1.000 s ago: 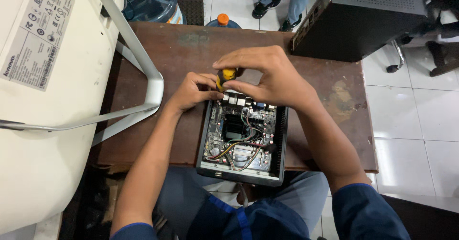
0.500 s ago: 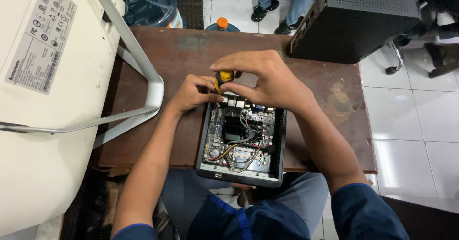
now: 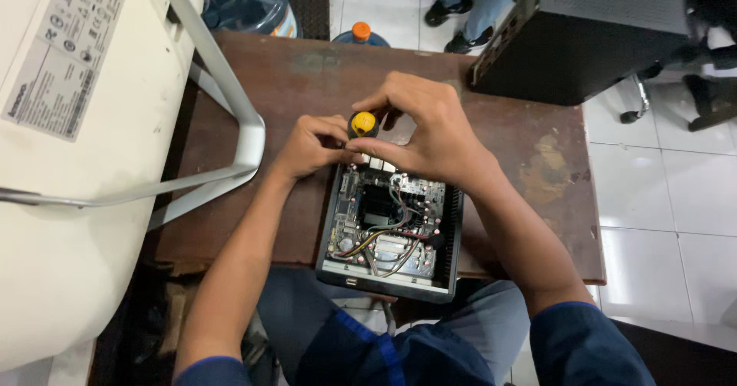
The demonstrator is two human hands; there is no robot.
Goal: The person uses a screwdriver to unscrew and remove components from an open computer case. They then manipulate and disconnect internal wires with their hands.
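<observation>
Yellow-capped, a screwdriver (image 3: 363, 122) stood upright at the far edge of an open small computer case (image 3: 391, 228) on the brown table (image 3: 307, 79). The right hand (image 3: 430, 129) arched over it, fingers pinching the handle; the left hand (image 3: 311, 144) curled closed against it. A black box (image 3: 591, 36) sat beyond.

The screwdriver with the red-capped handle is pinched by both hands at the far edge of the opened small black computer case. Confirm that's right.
Not quite: the head view shows the screwdriver's handle cap is yellow, not red. Both the left hand and right hand do pinch it at the far edge of the opened small black computer case.
</observation>
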